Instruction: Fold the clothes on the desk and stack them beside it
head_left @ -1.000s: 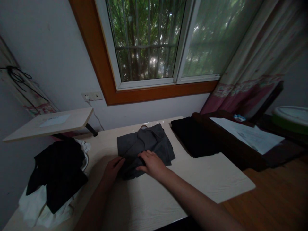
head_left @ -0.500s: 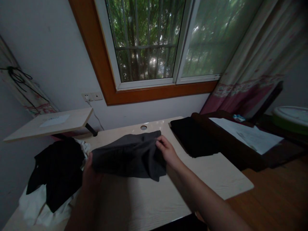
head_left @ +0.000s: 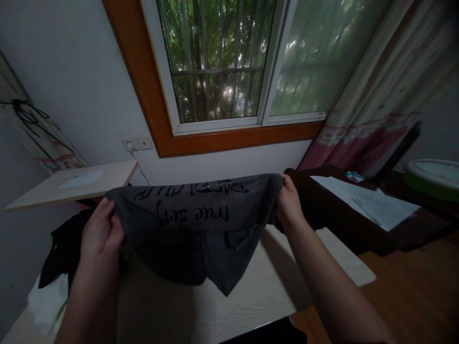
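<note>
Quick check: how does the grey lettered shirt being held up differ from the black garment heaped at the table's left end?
The grey fabric shirt with black lettering is held up, stretched between the left hand and right hand; the crumpled black garment lies untouched on the pale wooden table, over white cloth. The grey shirt shows lettering; the black garment shows none. Both are dark, soft clothing.

I see a pale wooden table [head_left: 251, 296] below me. At its left end lies a heap of black clothes [head_left: 57, 253] over white cloth [head_left: 45, 306]. A small raised board [head_left: 111, 174] at the left carries a white slip [head_left: 81, 179]. Just beside the table on the right, a dark desk [head_left: 362, 234] bears white paper sheets [head_left: 369, 205] and a small blue thing [head_left: 354, 176].
</note>
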The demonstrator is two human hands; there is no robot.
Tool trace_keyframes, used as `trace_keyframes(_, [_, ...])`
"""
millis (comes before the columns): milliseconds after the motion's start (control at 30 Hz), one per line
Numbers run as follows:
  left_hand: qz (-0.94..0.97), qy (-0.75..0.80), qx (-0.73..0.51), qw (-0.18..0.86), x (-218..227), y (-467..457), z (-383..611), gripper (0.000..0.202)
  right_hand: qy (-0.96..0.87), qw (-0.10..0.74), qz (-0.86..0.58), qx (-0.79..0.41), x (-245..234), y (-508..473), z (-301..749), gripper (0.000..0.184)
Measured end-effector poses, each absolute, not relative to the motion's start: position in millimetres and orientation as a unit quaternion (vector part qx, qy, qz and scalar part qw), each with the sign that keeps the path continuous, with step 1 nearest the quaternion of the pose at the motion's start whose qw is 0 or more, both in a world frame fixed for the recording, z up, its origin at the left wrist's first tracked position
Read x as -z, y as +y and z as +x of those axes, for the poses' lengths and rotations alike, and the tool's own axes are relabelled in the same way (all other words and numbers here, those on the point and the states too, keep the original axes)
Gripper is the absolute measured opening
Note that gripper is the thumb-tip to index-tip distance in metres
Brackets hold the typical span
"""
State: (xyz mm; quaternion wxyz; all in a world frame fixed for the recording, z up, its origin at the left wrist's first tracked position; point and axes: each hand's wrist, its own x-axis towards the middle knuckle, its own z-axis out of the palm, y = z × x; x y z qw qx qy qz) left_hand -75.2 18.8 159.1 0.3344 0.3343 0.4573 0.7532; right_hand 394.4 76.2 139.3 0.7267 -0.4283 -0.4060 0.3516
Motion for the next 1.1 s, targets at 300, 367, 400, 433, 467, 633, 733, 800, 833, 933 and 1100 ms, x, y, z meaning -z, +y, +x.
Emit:
trace_keyframes(300, [0.652, 0.584, -0.482, 0.029, -105.2, -12.1, 6.9, 0.022, -0.636, 0.565, -0.490, -0.189, -81.8, 48.5, 355.3, 0.017])
trace_keyframes(367, [0.742, 0.550, -0.382, 0.027, -90.1, -18.5, 21.7, 0.022, -0.753, 0.442, -0.436, -0.218, -78.5, 32.3, 339.6, 0.013])
trace_keyframes(400, [0.771, 0.544, -0.330, 0.032, -81.5, -20.5, 26.4, 0.025, -0.801, 0.376, -0.409, -0.221, -76.0, 24.9, 332.6, 0.012])
trace_keyframes(433, [0.791, 0.544, -0.279, 0.035, -72.5, -22.3, 29.3, 0.031, -0.837, 0.316, -0.394, -0.209, -72.8, 18.3, 326.7, 0.015])
trace_keyframes(467, [0.801, 0.551, -0.231, 0.034, -63.8, -24.1, 30.5, 0.038, -0.861, 0.269, -0.391, -0.184, -69.0, 12.7, 322.2, 0.020])
trace_keyframes(633, [0.765, 0.636, -0.098, -0.020, -41.0, -37.2, 18.5, 0.052, -0.862, 0.162, -0.478, -0.037, -54.1, 1.6, 323.3, 0.038])
trace_keyframes(733, [0.743, 0.667, -0.050, -0.034, -43.3, -45.2, 5.5, 0.048, -0.848, 0.140, -0.511, -0.024, -55.3, 6.6, 337.0, 0.035])
trace_keyframes(800, [0.737, 0.675, -0.033, -0.023, -46.5, -49.6, -3.9, 0.048, -0.839, 0.155, -0.521, -0.032, -59.0, 12.7, 350.0, 0.034])
trace_keyframes(833, [0.732, 0.681, -0.031, -0.019, -48.2, -51.8, -8.9, 0.048, -0.832, 0.173, -0.525, -0.034, -61.3, 16.2, 358.0, 0.033])
trace_keyframes(933, [0.707, 0.705, -0.051, -0.026, -55.5, -59.4, -26.3, 0.047, -0.797, 0.262, -0.544, -0.028, -70.7, 27.0, 389.2, 0.029])
trace_keyframes(1100, [0.630, 0.752, -0.163, -0.104, -86.0, -78.1, -62.7, 0.039, -0.659, 0.467, -0.587, 0.055, -92.2, 38.0, 456.7, 0.021])
